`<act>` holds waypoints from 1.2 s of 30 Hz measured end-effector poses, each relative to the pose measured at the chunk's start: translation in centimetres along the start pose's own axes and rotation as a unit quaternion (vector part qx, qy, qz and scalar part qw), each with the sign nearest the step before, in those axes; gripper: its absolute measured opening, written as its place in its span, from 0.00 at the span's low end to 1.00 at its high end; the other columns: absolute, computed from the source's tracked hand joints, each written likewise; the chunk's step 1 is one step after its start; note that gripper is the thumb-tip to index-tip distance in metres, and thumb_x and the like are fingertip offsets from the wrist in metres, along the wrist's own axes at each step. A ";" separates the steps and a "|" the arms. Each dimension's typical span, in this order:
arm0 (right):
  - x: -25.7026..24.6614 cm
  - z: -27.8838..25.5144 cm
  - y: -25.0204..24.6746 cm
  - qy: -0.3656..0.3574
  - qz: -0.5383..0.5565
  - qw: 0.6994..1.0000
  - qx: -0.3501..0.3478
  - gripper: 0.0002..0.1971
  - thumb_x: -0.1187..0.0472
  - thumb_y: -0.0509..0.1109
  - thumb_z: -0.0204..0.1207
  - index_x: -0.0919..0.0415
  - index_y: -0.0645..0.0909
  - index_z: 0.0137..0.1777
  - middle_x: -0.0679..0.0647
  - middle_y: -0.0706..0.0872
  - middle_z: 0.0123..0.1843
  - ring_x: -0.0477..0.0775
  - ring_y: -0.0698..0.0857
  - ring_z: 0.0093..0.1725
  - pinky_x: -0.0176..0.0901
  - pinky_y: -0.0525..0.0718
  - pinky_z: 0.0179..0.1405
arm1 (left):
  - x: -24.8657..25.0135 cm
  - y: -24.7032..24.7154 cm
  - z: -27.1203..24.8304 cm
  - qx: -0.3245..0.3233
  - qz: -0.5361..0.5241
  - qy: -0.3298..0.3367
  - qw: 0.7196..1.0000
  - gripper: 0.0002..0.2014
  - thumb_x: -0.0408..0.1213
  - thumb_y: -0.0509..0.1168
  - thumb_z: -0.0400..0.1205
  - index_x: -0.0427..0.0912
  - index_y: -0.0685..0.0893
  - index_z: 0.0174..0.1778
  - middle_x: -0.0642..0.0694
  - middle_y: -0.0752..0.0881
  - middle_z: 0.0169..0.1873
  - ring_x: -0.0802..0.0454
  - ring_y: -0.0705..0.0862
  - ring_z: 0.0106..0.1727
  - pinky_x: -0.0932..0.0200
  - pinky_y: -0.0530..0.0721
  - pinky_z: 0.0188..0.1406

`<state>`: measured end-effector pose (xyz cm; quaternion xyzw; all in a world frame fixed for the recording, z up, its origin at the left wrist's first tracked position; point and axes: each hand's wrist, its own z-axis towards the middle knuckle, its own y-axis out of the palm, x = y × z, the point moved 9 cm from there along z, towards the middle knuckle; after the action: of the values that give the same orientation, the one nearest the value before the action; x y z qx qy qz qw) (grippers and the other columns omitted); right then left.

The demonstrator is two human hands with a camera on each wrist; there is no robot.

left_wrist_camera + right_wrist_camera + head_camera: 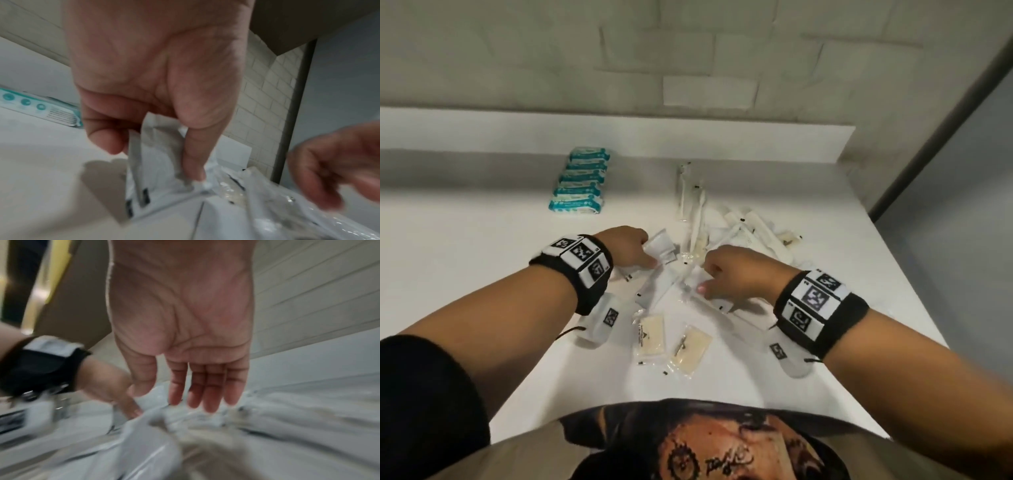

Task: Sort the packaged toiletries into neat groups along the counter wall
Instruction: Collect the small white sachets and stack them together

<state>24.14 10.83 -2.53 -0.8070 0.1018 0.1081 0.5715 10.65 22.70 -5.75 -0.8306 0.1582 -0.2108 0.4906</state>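
A small white sachet point(661, 247) is pinched between thumb and fingers of the left hand point(626, 247), mid-counter point(465, 246). The right hand point(185, 331) is held wide with straight fingers over the loose white packets point(750, 229) at right. Teal packs point(582, 181) are stacked at the far wall

The smooth matt white worktop point(465, 240) carries glossy, crinkled clear-plastic sachets point(650, 337), teal-and-white shiny plastic-wrapped packs point(582, 181) at far left, and black cloth wristbands point(585, 274) look soft.
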 end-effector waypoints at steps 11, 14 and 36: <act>5.5 -4.8 1.1 0.005 0.060 0.990 -0.124 0.26 0.60 0.66 0.79 0.45 0.71 0.77 0.44 0.70 0.80 0.48 0.72 0.76 0.43 0.70 0.74 | 12.1 -0.1 -0.9 0.017 -0.016 0.154 0.988 0.14 0.51 0.64 0.81 0.46 0.79 0.55 0.49 0.83 0.51 0.45 0.82 0.53 0.51 0.79 0.52; 12.8 -5.8 -3.1 0.125 0.085 0.989 0.007 0.15 0.61 0.63 0.81 0.51 0.82 0.66 0.49 0.84 0.66 0.52 0.83 0.61 0.42 0.79 0.60 | 11.8 1.1 -1.2 -0.037 0.026 0.148 0.988 0.09 0.53 0.63 0.80 0.52 0.76 0.46 0.51 0.84 0.45 0.47 0.83 0.49 0.50 0.80 0.51; 17.2 -1.1 -6.2 0.151 -0.015 0.988 0.023 0.27 0.57 0.68 0.76 0.56 0.70 0.76 0.53 0.79 0.69 0.56 0.81 0.62 0.46 0.79 0.55 | 12.6 -3.8 5.0 0.108 -0.076 0.060 0.989 0.14 0.48 0.67 0.79 0.41 0.79 0.52 0.43 0.82 0.52 0.48 0.78 0.46 0.58 0.70 0.43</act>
<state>42.41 11.10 -1.59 -0.8020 0.1772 -0.0256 0.5699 24.19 22.31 -2.06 -0.7683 0.0998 -0.3132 0.5493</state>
